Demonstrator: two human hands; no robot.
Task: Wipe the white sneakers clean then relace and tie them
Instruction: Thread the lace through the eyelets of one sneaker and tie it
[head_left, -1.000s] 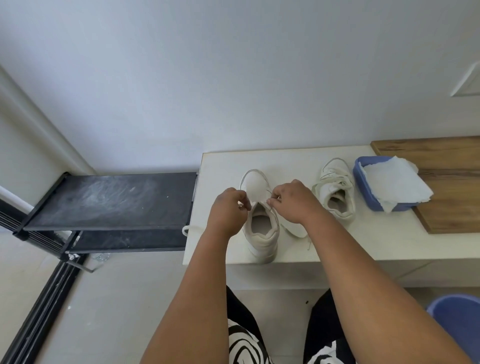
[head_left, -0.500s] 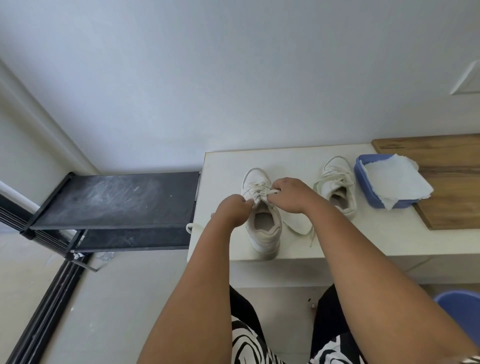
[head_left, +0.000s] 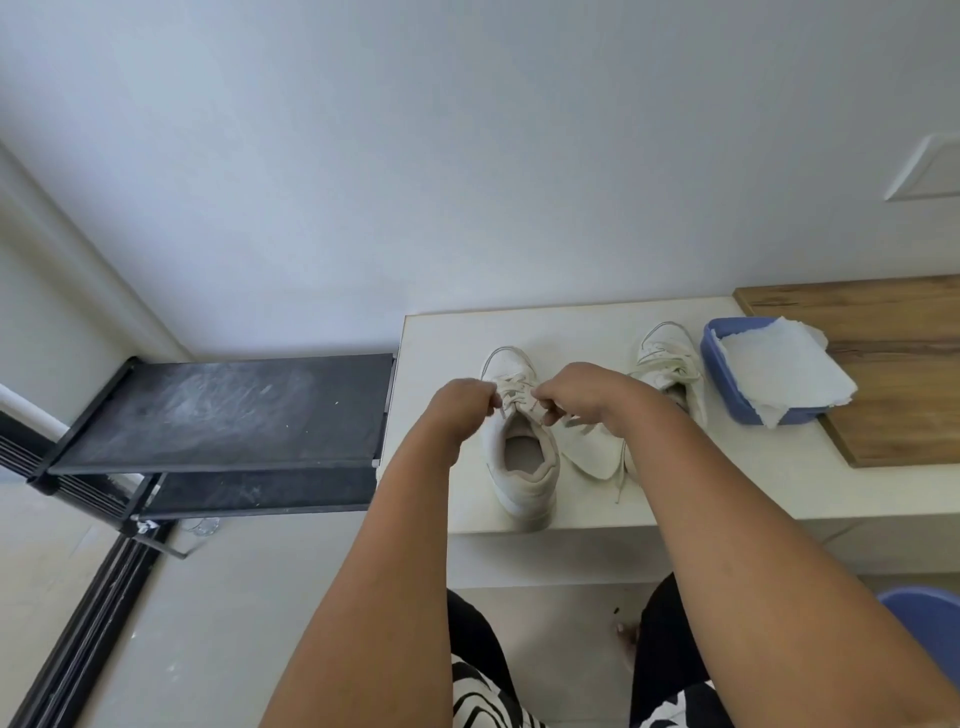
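A white sneaker (head_left: 522, 457) stands on the white table (head_left: 727, 467), toe pointing away from me. My left hand (head_left: 460, 408) pinches its lace at the left of the top eyelets. My right hand (head_left: 579, 397) pinches the lace at the right of them. Crossed laces (head_left: 514, 388) show between my hands. The second white sneaker (head_left: 667, 366) stands further right, laced, partly hidden by my right forearm. A white insole-like piece (head_left: 592, 452) lies between the two shoes.
A blue tub (head_left: 727, 379) with a white cloth (head_left: 779, 369) draped in it sits right of the sneakers, against a wooden board (head_left: 898, 384). A black rack (head_left: 223, 410) adjoins the table's left edge. A blue object (head_left: 930, 623) shows at lower right.
Both hands moved slightly away from me along the shoe, and the crossed laces now show between them. The camera view shifted a little.
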